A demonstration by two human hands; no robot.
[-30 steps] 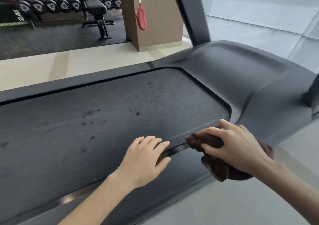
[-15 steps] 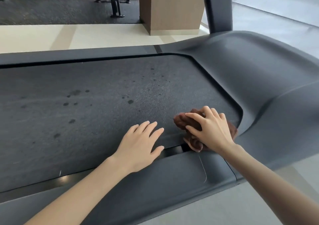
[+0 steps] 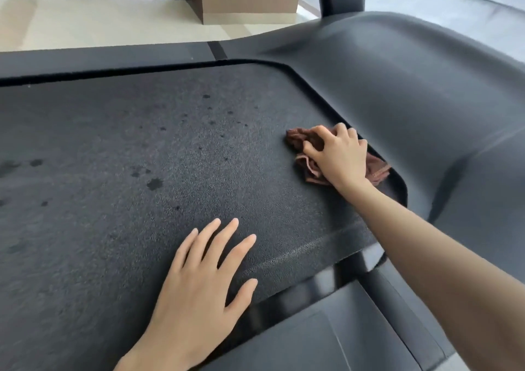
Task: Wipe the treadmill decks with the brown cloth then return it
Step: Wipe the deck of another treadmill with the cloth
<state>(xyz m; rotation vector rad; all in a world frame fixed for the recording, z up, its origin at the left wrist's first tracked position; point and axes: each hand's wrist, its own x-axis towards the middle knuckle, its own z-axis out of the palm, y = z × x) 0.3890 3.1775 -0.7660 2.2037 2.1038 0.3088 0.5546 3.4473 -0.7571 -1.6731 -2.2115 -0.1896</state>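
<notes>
Head view; right hand grips brown cloth

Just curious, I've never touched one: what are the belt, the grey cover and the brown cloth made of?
Belt: likely rubber, matt black, with a pebbled grain and dark spots. Cover: probably moulded plastic, smooth with a dull sheen. Cloth: soft fabric, perhaps terry; it bunches in folds under the right hand.
</notes>
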